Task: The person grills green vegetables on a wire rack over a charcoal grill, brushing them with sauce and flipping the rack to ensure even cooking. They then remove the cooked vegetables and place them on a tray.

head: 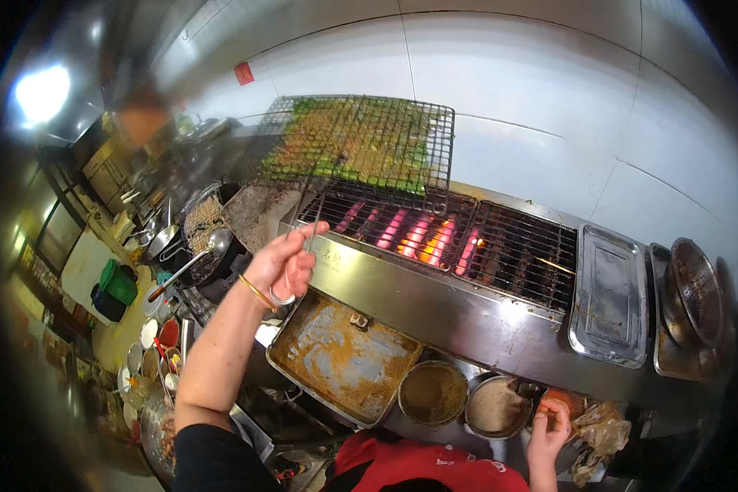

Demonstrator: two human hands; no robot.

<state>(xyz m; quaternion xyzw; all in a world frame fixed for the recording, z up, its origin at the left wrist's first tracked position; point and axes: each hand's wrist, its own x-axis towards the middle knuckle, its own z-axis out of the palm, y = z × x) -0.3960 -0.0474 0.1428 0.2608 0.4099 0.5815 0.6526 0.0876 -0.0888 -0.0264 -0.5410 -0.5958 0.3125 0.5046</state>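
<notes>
My left hand [286, 261] grips the long wire handle of a grilling basket [357, 144]. Flat green vegetables [400, 175] fill the basket, with brown seasoning spread over them. It is held tilted above the left part of a stainless-steel charcoal grill [418, 307], where pink embers and a small flame [433, 243] glow under the grate. Low at the right, my right hand [551, 418] is bent with its fingers drawn together over a container of reddish seasoning [566, 400]. Whether anything is pinched between those fingertips cannot be seen.
Along the grill's front stand a stained metal tray [344, 357], a bowl of brown powder [433, 393] and a bowl of pale granules [498, 406]. An upturned metal tray [612, 295] covers the grill's right end. Crumpled plastic [599, 427] and a ladle [218, 243] lie to the sides.
</notes>
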